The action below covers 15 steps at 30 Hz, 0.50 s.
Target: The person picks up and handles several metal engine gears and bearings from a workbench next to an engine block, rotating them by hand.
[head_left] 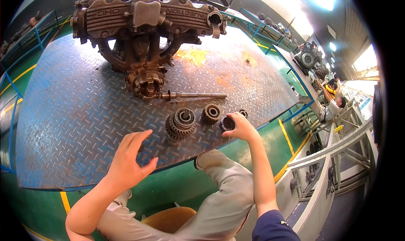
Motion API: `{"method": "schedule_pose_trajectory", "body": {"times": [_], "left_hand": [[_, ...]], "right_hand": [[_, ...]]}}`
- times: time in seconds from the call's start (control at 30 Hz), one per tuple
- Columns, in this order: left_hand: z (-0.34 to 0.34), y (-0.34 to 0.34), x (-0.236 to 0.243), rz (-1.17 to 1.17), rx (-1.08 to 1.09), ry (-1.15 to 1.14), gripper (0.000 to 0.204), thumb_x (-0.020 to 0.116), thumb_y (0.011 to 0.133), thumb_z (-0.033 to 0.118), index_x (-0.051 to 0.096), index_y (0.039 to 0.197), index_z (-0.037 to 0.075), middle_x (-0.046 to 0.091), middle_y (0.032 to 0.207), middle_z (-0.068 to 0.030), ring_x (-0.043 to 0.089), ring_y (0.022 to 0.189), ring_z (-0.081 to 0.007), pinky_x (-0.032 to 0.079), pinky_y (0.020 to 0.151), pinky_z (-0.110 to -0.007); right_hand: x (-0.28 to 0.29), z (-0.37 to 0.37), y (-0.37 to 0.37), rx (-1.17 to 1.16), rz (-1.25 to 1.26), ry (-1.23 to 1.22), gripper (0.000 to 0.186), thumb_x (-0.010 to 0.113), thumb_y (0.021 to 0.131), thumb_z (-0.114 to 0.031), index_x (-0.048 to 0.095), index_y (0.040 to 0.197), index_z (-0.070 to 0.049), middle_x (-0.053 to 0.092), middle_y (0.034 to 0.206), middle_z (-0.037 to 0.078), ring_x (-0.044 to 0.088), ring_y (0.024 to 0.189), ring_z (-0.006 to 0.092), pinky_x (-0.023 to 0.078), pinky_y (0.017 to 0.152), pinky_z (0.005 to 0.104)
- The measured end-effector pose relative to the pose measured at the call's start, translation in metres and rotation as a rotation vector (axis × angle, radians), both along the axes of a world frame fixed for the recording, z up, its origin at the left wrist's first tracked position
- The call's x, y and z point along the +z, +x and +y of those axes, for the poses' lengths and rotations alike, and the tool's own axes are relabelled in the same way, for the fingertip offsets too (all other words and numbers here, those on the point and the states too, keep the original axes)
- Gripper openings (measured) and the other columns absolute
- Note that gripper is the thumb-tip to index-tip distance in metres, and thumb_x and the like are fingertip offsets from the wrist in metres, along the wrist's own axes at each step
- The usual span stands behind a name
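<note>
My right hand (242, 127) has thumb and fingers wrapped round a dark toothed ring (223, 124) at the table's near edge. A small metal ring (243, 112) lies just beyond that hand. My left hand (130, 160) hovers over the near edge, thumb and fingers spread, holding nothing. Between the hands stands a stack of gears on a short shaft (180, 122), nearer my left hand. A single gear with a round bore (211, 114) sits upright between the stack and the toothed ring. Behind them lies a long, thin metal shaft (198, 95), reaching toward a rusty assembly.
The blue diamond-plate table (71, 118) carries a large rusty engine part (143, 19) at its far side. A yellow stool (171, 219) is below me. Blue railings (301, 72) run at the right, with other people (331, 108) working beyond. A grey metal frame (325, 156) stands near right.
</note>
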<state>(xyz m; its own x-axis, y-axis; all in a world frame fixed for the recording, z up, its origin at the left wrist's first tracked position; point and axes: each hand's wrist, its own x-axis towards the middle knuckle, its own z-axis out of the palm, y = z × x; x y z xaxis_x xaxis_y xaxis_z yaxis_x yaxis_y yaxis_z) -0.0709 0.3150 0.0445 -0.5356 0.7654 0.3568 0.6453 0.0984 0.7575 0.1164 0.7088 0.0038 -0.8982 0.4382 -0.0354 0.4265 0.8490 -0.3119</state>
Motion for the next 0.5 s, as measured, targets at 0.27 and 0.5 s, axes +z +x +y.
{"method": "schedule_pose_trajectory", "body": {"times": [0.27, 0.5], "left_hand": [[-0.001, -0.002, -0.001, 0.08, -0.019, 0.022, 0.066, 0.079, 0.074, 0.01, 0.053, 0.135, 0.004, 0.059, 0.122, -0.0169, 0.057, 0.108, -0.0335, 0.05, 0.09, -0.039], [0.0, -0.001, -0.002, 0.04, -0.004, 0.024, 0.064, 0.078, 0.072, 0.009, 0.056, 0.132, 0.004, 0.061, 0.122, -0.0172, 0.059, 0.113, -0.0347, 0.046, 0.099, -0.04]], "right_hand": [[0.006, -0.003, -0.001, -0.036, 0.08, 0.009, 0.073, 0.088, 0.062, -0.031, 0.061, 0.123, 0.001, 0.06, 0.114, 0.019, 0.056, 0.114, 0.0361, 0.047, 0.099, 0.0415], [0.028, -0.025, -0.005, 0.043, 0.099, -0.028, 0.068, 0.087, 0.062, -0.022, 0.062, 0.122, -0.001, 0.061, 0.113, 0.015, 0.06, 0.109, 0.0325, 0.048, 0.097, 0.0383]]}}
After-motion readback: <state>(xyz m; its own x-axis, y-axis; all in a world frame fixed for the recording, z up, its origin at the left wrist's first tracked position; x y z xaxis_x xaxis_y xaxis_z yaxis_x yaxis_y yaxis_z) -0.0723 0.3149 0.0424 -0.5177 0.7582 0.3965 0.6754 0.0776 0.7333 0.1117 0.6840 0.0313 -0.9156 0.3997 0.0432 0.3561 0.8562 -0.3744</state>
